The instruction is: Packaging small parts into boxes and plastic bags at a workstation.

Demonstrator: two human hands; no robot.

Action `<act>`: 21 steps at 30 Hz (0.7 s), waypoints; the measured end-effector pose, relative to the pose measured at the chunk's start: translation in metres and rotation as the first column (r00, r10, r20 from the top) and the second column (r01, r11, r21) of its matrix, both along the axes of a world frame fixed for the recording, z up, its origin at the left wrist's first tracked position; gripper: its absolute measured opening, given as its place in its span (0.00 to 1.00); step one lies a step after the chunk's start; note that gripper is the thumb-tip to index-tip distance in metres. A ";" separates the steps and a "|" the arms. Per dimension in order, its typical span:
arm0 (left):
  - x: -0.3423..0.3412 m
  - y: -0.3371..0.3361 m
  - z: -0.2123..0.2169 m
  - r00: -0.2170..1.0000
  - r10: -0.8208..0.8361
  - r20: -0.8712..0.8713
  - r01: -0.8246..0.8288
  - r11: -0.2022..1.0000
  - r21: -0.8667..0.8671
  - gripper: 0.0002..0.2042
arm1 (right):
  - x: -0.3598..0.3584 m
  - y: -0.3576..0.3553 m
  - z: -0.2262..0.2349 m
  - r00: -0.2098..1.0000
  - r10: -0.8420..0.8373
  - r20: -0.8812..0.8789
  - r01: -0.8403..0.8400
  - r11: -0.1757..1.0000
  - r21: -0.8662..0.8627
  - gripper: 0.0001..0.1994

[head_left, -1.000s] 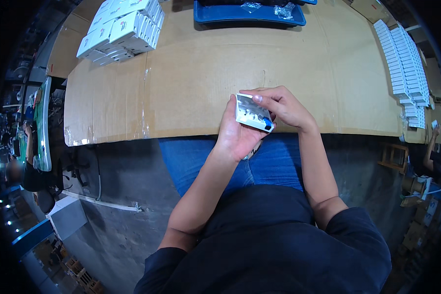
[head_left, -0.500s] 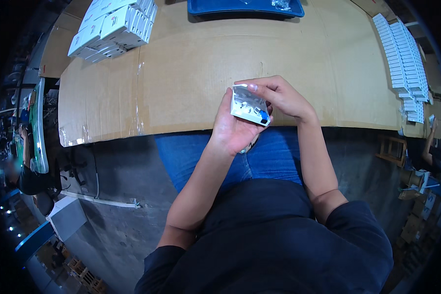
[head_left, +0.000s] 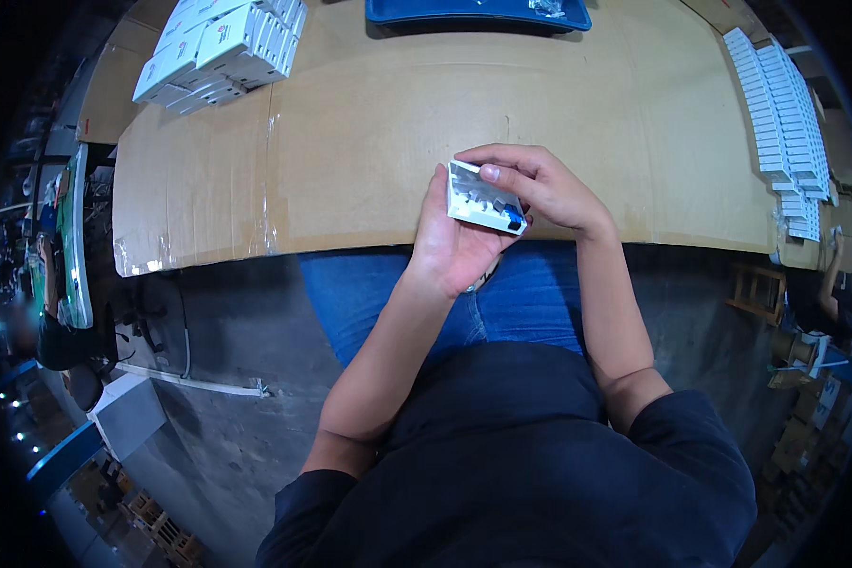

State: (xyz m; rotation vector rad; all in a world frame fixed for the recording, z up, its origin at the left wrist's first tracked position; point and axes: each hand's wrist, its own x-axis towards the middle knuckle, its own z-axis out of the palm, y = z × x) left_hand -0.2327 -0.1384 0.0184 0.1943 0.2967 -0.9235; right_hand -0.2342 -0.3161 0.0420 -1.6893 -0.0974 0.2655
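Just above the table's near edge I hold a small white box (head_left: 484, 201) between both hands. Its upper face looks dark and glossy, with pale shapes and a blue patch near one corner. My left hand (head_left: 450, 237) supports it from below and along its left side. Over its far right corner, my right hand (head_left: 554, 194) is closed, the thumb lying on the upper face and the fingers behind the far edge. The fingertips behind the box are partly hidden.
Cardboard covers the table (head_left: 369, 142). Stacked white boxes (head_left: 222, 47) stand at the far left, and tall rows of white boxes (head_left: 776, 114) at the right. A blue tray (head_left: 473, 11) with clear plastic pieces lies at the far edge. Other people work at both sides.
The box has tilted slightly between my hands, showing more of its near white side. Both hands keep nearly the same place and hold.
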 end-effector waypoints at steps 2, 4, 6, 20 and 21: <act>0.000 -0.004 0.007 1.000 0.002 -0.016 -0.001 0.999 0.054 0.31 | -0.001 -0.001 0.000 1.000 -0.021 0.008 0.020 1.000 0.004 0.19; 0.000 -0.003 0.006 0.999 0.005 -0.035 -0.001 0.994 0.108 0.33 | -0.001 -0.003 0.003 0.998 -0.010 -0.056 0.012 1.000 0.028 0.19; -0.001 0.002 -0.002 1.000 -0.007 0.026 0.007 1.000 0.013 0.29 | -0.003 -0.002 0.007 0.992 0.002 -0.124 0.004 0.999 0.052 0.19; 0.007 -0.002 -0.001 0.995 -0.030 -0.094 0.036 0.997 0.073 0.27 | 0.004 -0.005 0.002 0.993 -0.002 -0.121 -0.005 0.998 -0.055 0.17; 0.007 -0.002 0.000 0.993 -0.027 -0.111 0.036 0.996 0.079 0.27 | 0.003 -0.005 0.001 0.993 -0.002 -0.120 -0.005 0.998 -0.055 0.17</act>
